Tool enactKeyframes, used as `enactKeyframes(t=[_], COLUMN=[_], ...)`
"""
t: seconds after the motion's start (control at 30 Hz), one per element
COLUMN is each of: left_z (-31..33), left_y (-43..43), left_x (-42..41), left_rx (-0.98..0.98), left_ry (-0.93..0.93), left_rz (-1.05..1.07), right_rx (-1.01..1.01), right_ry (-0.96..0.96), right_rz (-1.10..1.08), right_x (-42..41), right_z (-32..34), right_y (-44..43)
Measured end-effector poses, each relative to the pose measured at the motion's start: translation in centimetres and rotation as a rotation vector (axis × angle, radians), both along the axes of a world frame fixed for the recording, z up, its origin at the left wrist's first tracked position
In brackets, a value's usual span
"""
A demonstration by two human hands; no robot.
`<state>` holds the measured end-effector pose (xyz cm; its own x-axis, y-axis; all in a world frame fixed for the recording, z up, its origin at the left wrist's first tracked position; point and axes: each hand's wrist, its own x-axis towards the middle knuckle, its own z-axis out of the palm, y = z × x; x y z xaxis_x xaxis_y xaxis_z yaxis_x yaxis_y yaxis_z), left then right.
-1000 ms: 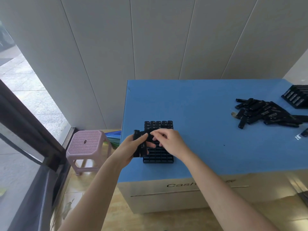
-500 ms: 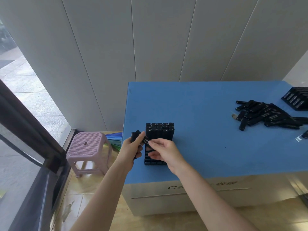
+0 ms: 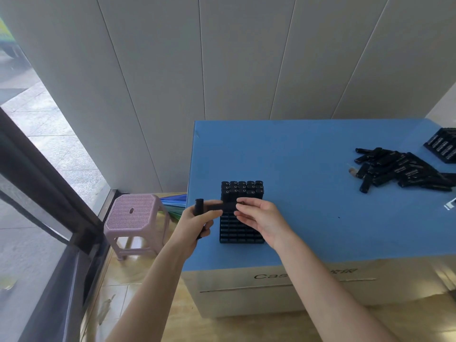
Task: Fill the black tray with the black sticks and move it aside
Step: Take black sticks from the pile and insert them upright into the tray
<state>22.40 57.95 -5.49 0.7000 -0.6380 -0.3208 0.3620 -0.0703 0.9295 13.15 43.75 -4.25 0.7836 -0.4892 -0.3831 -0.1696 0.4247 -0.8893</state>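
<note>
A black gridded tray (image 3: 240, 233) lies near the front left of the blue table (image 3: 308, 183). Its far rows hold upright black sticks (image 3: 242, 187); the near rows show open cells. My left hand (image 3: 195, 224) grips a bundle of black sticks (image 3: 199, 207) just left of the tray. One black stick (image 3: 228, 206) lies crosswise over the tray, its left end at my left thumb and its right end pinched by my right hand (image 3: 259, 218). A loose pile of black sticks (image 3: 399, 171) sits at the far right.
A second black tray (image 3: 443, 146) with sticks stands at the table's right edge. A pink plastic stool (image 3: 134, 215) stands on the floor left of the table, by a dark window frame. A white panelled wall is behind. A small clear wrapper (image 3: 450, 204) lies at the right.
My right hand has risen from the tray's middle and now pinches a stick held level between both hands. The left hand has lifted slightly with its bundle.
</note>
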Motion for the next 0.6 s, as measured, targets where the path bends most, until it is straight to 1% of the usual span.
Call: enactKeyframes(t=[0.07, 0.13, 0.17, 0.27, 0.33, 0.47, 0.6], left_z=[0.0, 0.1, 0.1, 0.1, 0.1, 0.1, 0.1], left_y=[0.3, 0.5, 0.5, 0.7, 0.9, 1.3, 1.4], left_x=[0.1, 0.2, 0.3, 0.8, 1.3, 1.6, 1.6], left_rx=[0.019, 0.052, 0.089, 0.211, 0.228, 0.187, 0.181], left_ry=[-0.019, -0.042, -0.07, -0.133, -0.096, 0.014, 0.045], left_rz=[-0.009, -0.006, 0.002, 0.06, 0.099, 0.118, 0.131], right_rx=[-0.033, -0.158, -0.275, -0.716, -0.886, -1.101, -1.246], right_ry=[-0.004, -0.017, -0.017, 0.02, -0.001, -0.014, -0.003], right_rz=[-0.002, 0.003, -0.002, -0.011, 0.003, 0.084, 0.17], right_x=[0.2, 0.5, 0.7, 1.2, 1.6, 2.4, 2.8], right_z=[0.2, 0.4, 0.5, 0.6, 0.6, 0.1, -0.6], right_y=[-0.2, -0.5, -0.7, -1.3, -1.3, -0.9, -0.6])
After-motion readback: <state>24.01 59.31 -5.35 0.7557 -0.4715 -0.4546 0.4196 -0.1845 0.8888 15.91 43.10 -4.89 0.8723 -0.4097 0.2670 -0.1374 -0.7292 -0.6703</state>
